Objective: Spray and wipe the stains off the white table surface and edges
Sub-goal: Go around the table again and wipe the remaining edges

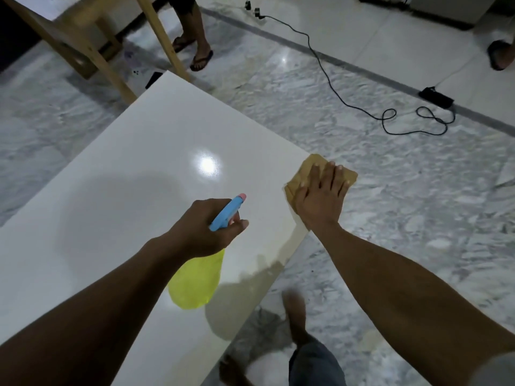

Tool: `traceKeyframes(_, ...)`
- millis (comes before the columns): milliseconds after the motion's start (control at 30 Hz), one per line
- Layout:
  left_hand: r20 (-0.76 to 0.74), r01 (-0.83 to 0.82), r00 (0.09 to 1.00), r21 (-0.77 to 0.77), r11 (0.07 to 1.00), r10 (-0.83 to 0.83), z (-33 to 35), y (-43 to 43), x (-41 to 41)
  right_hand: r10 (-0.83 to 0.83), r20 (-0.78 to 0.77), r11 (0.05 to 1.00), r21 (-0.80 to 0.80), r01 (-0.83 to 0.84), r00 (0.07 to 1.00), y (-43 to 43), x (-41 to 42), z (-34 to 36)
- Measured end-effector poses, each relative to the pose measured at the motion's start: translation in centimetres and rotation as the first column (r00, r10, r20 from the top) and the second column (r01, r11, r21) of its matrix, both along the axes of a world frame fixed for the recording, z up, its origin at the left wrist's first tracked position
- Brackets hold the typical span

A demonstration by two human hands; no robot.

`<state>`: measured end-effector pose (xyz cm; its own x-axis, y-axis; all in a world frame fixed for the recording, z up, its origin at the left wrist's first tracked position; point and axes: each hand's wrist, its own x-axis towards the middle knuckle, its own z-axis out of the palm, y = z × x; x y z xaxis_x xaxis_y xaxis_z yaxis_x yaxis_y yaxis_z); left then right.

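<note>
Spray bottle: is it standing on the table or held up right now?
Held up. The left hand grips the spray bottle at its blue head, the yellow body hanging tilted above the white table, with its shadow separate beneath.

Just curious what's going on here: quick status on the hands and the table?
Left hand gripping spray bottle above white table. Right hand flat on tan cloth at table's right edge. No stains discernible. Nothing blocking.
</note>
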<state>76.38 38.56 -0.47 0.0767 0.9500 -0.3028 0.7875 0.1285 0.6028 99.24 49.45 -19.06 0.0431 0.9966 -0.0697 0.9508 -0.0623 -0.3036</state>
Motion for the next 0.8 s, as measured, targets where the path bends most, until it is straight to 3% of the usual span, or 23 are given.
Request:
traceKeyframes(267, -0.014, 0.077, 0.997, 0.069, 0.995, -0.077, -0.2, -4.4, -3.5, 0.167, 0.061, 0.983, 0.06, -0.171, 0.984, -6.0, -1.6, -1.0)
traceKeyframes(400, 0.055, 0.015, 0.998, 0.031, 0.999, -0.016, 0.1, -8.5, -6.2, 0.197, 0.052, 0.98, 0.019, -0.198, 0.979, -11.4, -3.9, -1.2)
traceKeyframes(567, 0.059, -0.028, 0.998, 0.02, 0.999, 0.027, 0.7, -13.8, -9.9, 0.092, -0.015, 0.996, -0.02, -0.092, 0.996, -10.1, -4.4, 1.4)
traceKeyframes(800, -0.013, -0.035, 0.999, 0.048, 0.998, 0.036, -0.7, -17.2, -11.7, 0.04, 0.085, 0.997, 0.054, -0.045, 0.996, -11.5, -5.9, -0.8)
